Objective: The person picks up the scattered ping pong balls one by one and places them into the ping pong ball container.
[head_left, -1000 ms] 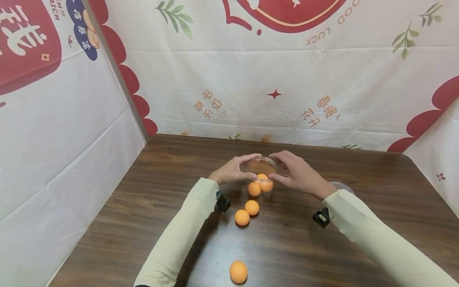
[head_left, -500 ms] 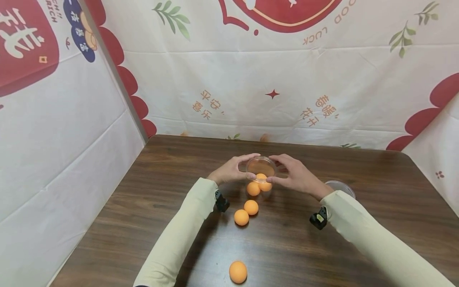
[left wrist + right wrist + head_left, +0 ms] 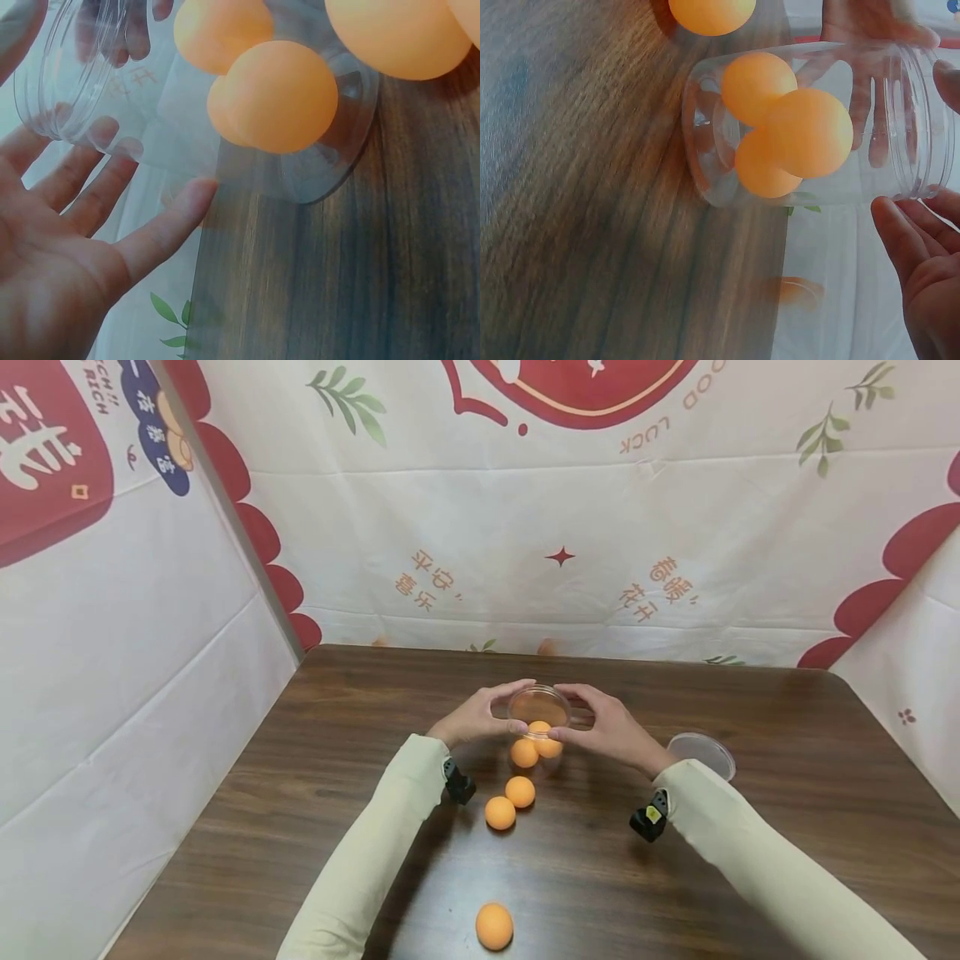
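A clear plastic jar [image 3: 539, 706] with a threaded neck stands upright on the table, its round mouth uncovered. Inside, three orange ping-pong balls [image 3: 808, 133] are heaped at the bottom. My left hand [image 3: 477, 717] holds the jar's neck from the left, thumb in front and fingers behind. From the right, my right hand [image 3: 611, 731] grips the same neck in a matching way. The left wrist view shows fingers [image 3: 94, 187] spread along the jar's wall.
Two loose ping-pong balls, one nearer the jar [image 3: 520, 792] and its neighbour [image 3: 500, 812], lie before it. Another ball [image 3: 494, 927] sits near the front. A round clear lid [image 3: 702, 756] lies right of my right hand. Behind the wooden table [image 3: 360, 760] hangs a printed cloth [image 3: 480, 510].
My right wrist has shifted slightly left, so more of the lid shows. The head view has turned a little. Both hands stay on the jar, and the balls keep their places.
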The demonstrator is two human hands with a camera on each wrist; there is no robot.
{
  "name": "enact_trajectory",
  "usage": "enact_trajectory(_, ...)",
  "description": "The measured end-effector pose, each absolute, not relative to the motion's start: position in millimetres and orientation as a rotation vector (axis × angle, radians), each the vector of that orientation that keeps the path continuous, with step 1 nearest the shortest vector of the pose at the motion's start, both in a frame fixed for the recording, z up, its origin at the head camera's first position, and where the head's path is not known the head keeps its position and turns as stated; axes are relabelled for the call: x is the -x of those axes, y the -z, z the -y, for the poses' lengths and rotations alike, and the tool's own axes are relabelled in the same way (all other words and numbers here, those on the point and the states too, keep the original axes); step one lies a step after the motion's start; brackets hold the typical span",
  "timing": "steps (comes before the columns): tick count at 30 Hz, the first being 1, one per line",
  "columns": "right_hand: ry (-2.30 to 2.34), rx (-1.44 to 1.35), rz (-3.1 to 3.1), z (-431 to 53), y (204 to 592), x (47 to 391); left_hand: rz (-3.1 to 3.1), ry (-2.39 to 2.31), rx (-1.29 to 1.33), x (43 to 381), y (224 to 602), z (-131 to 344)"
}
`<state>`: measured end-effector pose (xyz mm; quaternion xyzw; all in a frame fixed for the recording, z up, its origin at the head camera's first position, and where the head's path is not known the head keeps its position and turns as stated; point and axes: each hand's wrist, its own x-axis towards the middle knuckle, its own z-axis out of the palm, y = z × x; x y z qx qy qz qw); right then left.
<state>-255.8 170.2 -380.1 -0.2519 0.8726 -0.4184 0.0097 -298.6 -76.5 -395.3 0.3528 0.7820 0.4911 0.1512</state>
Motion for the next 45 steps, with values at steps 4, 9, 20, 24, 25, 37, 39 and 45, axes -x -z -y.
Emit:
enact_trajectory(4,1.371,0.757,-2.693,-170,380,254,-2.239,-1.435,-0.981,295,396,78)
enact_trajectory(9,1.418,0.776,-2.671,-168,380,256,-2.251,-1.507,-0.944,290,400,78)
enact_trajectory(20,1.471,0.722,-2.639,-171,386,258,-2.480,-1.619,-0.871,275,411,93)
enact_trajectory(24,1.473,0.718,-2.637,-172,386,257,-2.511,-1.511,-0.904,268,410,105)
enact_trajectory(25,1.474,0.720,-2.633,-172,386,258,-2.515,-1.485,-0.912,266,409,107)
enact_trajectory(37,1.483,0.717,-2.629,-173,389,258,-2.687,-1.082,-1.153,235,385,110)
enact_trajectory(39,1.483,0.711,-2.630,-173,389,258,-2.666,-1.014,-1.216,228,385,107)
enact_trajectory(45,1.481,0.707,-2.627,-171,386,257,-2.649,-0.728,-1.394,209,384,95)
